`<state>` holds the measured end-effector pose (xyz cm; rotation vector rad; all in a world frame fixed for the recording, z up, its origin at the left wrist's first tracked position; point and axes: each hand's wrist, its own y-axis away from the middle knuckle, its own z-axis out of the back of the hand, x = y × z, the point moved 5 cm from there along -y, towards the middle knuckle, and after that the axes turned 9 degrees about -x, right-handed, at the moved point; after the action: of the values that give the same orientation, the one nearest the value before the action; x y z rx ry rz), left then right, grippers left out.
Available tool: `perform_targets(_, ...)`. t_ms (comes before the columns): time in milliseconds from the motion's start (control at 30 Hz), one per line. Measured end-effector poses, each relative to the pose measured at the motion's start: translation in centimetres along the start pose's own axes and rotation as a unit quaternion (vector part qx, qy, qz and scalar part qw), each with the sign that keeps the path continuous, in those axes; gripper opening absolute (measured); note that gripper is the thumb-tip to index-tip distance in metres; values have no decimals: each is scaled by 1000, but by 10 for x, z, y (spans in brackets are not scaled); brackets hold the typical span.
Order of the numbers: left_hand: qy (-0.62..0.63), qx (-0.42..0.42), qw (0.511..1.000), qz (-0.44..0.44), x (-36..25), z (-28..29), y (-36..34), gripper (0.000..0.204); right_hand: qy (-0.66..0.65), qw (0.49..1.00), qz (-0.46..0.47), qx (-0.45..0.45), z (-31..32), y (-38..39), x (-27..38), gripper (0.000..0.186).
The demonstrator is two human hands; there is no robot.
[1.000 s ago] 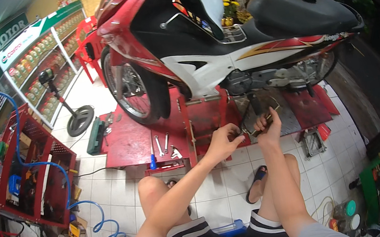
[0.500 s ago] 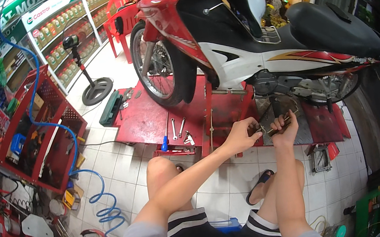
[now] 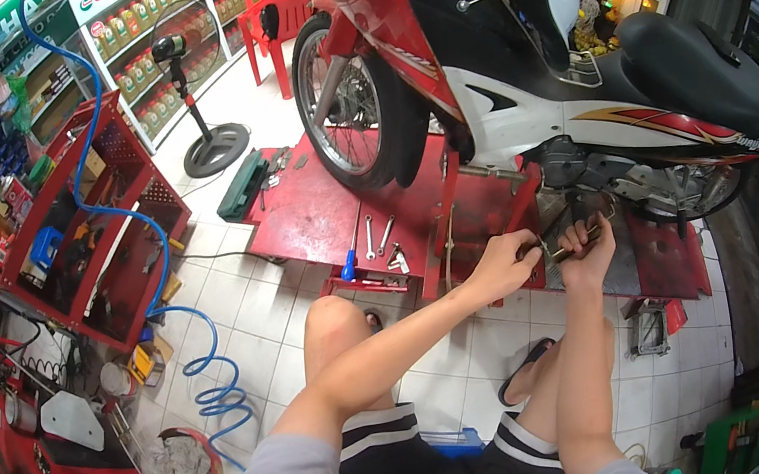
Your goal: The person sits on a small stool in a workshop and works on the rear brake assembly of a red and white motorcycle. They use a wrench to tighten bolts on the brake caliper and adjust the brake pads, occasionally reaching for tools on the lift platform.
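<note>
My right hand [image 3: 588, 253] is closed around a slim metal part [image 3: 562, 253] whose kind I cannot make out. A thin bent end shows above the fingers. Just to the left, my left hand [image 3: 509, 265] pinches with thumb and fingertips close to that part; whatever is in the pinch is too small to name. Both hands are over the near edge of a red lift platform [image 3: 296, 223], below the engine [image 3: 580, 163] of a red and white motorbike [image 3: 517, 126]. Left of the hands, a blue-handled screwdriver [image 3: 350, 264] and two wrenches [image 3: 369, 239] lie on the platform.
A green tool case [image 3: 243, 188] rests at the platform's far left corner. Beyond stand a black fan [image 3: 212, 150] and red chair [image 3: 291, 11]. A coiled blue hose [image 3: 220, 397] hangs beside a red tool cart [image 3: 117, 273]. A metal frame piece [image 3: 648, 332] sits on the tiles at right.
The whole view has shifted, so the motorbike and platform appear farther right and slightly higher. Both hands stay close together around the metal part, with only slight finger movement.
</note>
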<state>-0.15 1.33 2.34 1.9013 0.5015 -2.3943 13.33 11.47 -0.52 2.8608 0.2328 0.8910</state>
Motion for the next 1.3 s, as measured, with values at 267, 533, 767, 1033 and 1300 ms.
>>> perform_targets(267, 9, -85, 994, -73, 12, 15, 1, 19, 2, 1000, -29, -7, -5, -2, -18, 20)
perform_targets(533, 20, -40, 999, 26, 37, 15, -6, 20, 12, 999, -24, 18, -15, -4, -26, 20)
perform_targets(767, -52, -113, 991, -48, 16, 29, 4, 18, 2, 999, -34, -1, -14, -4, -33, 23)
perform_targets(1033, 56, 12, 997, 55, 45, 9, -8, 19, -22, 997, -61, 29, -13, -9, -28, 20)
perform_targets(1300, 175, 142, 956, 186, 13, -31, -13, 19, -124, 988, -73, 57, 13, -9, 13, 23)
